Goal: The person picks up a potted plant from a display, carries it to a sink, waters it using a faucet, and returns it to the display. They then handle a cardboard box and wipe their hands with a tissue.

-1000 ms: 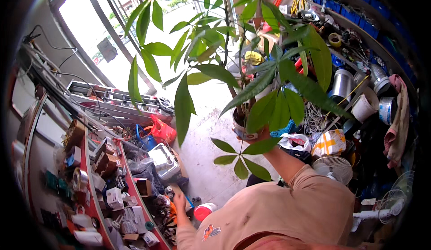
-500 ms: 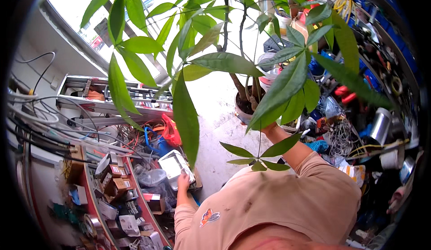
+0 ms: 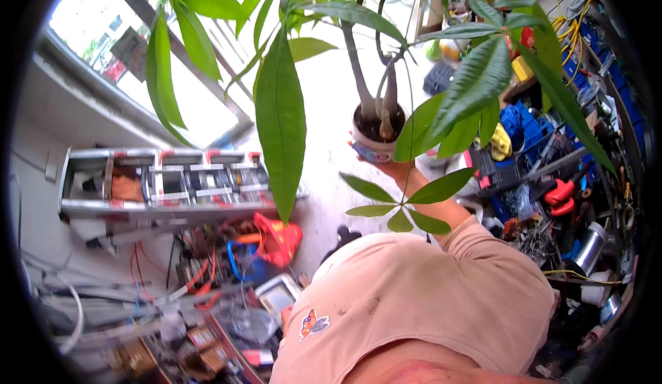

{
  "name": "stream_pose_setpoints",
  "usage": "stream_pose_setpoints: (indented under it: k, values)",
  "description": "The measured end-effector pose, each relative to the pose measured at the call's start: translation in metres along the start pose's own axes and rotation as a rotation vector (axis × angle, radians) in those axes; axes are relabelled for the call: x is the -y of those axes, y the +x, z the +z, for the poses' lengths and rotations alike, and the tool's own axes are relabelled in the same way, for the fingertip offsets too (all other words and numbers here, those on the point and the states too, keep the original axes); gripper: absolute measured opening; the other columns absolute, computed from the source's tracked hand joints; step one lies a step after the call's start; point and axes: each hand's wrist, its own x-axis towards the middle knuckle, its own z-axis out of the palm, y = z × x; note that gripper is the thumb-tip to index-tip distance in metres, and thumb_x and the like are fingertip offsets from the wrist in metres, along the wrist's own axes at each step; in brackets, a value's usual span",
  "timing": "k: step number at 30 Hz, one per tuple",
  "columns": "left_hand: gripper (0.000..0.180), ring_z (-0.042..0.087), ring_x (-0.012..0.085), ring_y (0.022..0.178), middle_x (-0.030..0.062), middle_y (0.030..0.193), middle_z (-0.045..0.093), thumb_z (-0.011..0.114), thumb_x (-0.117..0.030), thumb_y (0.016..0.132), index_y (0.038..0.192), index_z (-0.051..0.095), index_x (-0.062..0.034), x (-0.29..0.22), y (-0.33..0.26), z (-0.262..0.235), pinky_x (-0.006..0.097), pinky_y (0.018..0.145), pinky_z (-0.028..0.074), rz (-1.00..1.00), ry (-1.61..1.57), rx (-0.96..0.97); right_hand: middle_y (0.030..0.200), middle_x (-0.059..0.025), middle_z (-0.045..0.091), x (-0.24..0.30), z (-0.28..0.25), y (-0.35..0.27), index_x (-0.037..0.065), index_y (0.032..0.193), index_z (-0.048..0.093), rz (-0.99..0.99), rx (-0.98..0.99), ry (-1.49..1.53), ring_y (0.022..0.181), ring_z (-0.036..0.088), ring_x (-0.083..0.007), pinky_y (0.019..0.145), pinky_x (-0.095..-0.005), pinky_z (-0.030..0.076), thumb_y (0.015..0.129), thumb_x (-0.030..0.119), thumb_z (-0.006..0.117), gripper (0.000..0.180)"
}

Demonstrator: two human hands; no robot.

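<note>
A tall plant with broad green leaves and bare stems stands in a small pale pot with a coloured pattern. My right hand is closed around the near side of this pot and supports it in front of me; leaves hide part of the wrist. Low on the left, a white rectangular plastic tray lies among the clutter. Only a sliver of my left hand shows at its near edge, with the fingers mostly hidden behind my shirt.
A folded aluminium ladder lies left, below the window. Near it are a red plastic bag and tangled cables. On the right, tools and parts crowd the shelves, with a silver cylinder and red-handled tool. Pale floor runs between.
The view has shifted, so the ladder, red bag and tray sit lower. The pot is slightly left and nearer the top, still in my right hand. My left hand is now mostly hidden.
</note>
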Motion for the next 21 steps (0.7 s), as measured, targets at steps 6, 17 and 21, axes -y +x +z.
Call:
stream_pose_setpoints:
  k: [6, 17, 21]
  values:
    - [0.025, 0.062, 0.0180, 0.064, 0.0103, 0.073, 0.066, 0.059, -0.024, 0.093, 0.094, 0.066, 0.0008, -0.367, 0.363, -0.048, 0.034, 0.063, 0.051, 0.651, 0.204, -0.161, 0.137, -0.0093, 0.052, 0.053, -0.042, 0.191, 0.015, 0.136, 0.049, -0.070, -0.084, -0.111, 0.126, 0.049, -0.0317, 0.103, -0.0591, 0.039, 0.092, 0.053, 0.052, 0.059]
    - [0.030, 0.067, 0.0331, 0.092, 0.0173, 0.096, 0.069, 0.059, -0.030, 0.091, 0.106, 0.067, -0.0054, -0.774, 0.671, 0.017, 0.042, 0.080, 0.051, 0.543, 0.058, 0.180, 0.143, -0.0191, 0.043, 0.225, -0.135, 0.544, 0.012, 0.144, 0.039, -0.112, -0.147, -0.128, 0.129, 0.044, -0.0419, 0.095, -0.0618, 0.046, 0.089, 0.058, 0.051, 0.073]
    - [0.034, 0.067, 0.0355, 0.091, 0.0171, 0.097, 0.071, 0.060, -0.035, 0.087, 0.104, 0.070, -0.0071, -0.686, 0.742, 0.024, 0.043, 0.084, 0.051, 0.253, 0.183, 0.144, 0.141, -0.0127, 0.049, 0.293, -0.189, 0.692, 0.015, 0.142, 0.044, -0.073, -0.136, -0.075, 0.126, 0.049, -0.0387, 0.095, -0.0672, 0.043, 0.089, 0.059, 0.052, 0.070]
